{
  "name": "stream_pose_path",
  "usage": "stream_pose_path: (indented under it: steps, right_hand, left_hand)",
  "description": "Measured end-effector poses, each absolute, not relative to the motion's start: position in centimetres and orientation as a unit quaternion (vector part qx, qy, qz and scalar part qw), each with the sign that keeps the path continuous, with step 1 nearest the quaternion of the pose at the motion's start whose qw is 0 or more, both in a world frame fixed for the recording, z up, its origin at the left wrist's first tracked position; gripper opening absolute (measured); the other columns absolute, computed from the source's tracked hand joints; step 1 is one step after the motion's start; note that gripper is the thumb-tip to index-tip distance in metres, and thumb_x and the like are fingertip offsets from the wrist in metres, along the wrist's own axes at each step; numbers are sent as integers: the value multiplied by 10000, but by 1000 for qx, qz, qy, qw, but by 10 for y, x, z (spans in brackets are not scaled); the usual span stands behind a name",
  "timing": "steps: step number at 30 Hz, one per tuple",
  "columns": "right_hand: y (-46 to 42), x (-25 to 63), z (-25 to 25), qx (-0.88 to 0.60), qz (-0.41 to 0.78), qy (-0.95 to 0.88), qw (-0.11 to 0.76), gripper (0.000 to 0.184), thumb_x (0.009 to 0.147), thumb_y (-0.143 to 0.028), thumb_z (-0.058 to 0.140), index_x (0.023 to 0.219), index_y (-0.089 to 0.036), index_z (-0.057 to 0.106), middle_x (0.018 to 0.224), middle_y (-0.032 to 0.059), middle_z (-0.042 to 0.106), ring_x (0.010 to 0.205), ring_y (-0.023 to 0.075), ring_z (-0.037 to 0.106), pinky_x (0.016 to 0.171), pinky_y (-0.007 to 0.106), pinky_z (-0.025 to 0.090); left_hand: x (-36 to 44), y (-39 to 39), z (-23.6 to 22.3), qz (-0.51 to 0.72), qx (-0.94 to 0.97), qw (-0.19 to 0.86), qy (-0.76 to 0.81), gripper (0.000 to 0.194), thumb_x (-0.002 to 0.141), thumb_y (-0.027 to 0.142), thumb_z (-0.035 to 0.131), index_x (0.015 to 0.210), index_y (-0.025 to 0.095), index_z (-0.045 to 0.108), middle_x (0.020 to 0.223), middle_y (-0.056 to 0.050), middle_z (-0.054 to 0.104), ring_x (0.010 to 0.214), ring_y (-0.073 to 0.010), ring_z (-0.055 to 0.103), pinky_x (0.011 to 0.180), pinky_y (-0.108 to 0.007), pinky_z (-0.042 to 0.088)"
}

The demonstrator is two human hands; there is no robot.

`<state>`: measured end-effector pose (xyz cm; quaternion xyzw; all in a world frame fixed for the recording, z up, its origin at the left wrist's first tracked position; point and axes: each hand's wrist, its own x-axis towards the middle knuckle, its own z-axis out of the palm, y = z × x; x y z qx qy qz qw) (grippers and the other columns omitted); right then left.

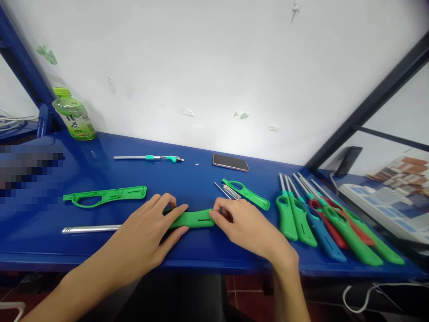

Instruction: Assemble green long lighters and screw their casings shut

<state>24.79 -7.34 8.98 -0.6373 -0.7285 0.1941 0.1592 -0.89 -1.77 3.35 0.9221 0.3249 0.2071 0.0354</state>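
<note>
A green plastic lighter handle [194, 219] lies on the blue table [40, 241], with a long metal tube [90, 229] sticking out of it to the left. My left hand [150, 232] lies over the handle's left part, fingers curled round it. My right hand [241, 226] pinches the handle's right end with its fingertips. Just behind my right hand lie a green handle half [248, 193] and thin metal rods [224, 191].
Another green handle half [107, 196] lies at left. A metal tube with a teal inner part [149, 158] and a phone [230, 162] lie farther back. Several finished green, blue and red long lighters [321, 214] lie at right. A green bottle [74, 115] stands back left.
</note>
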Motion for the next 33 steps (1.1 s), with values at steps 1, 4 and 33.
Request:
stream_pose_path:
  steps: [1,4,33]
  right_hand:
    - [-73,248,90,-636,197,-729,160,250,1098,-333,533,874,-251,607,721,-50,651,675,157,541,631,324,297]
    - [-73,248,91,-633,207,-728,163,262,1109,-348,533,877,-252,605,712,-54,636,671,156,536,632,322,303]
    - [-71,287,90,-723,134,-637,231,194,1009,-407,700,910,-240,711,681,-3,746,566,210,702,632,337,485]
  left_hand:
    - [-9,-18,34,207,922,35,324,506,1137,501,411,1437,199,684,1235,-123,617,1095,-308,604,953,-490,513]
    - [-8,-17,34,208,923,34,322,501,1135,505,418,1433,205,687,1237,-122,621,1086,-303,607,951,-476,512]
    - [-9,-19,38,192,923,39,332,527,1131,525,411,1447,207,688,1260,-131,624,1101,-316,618,991,-535,536]
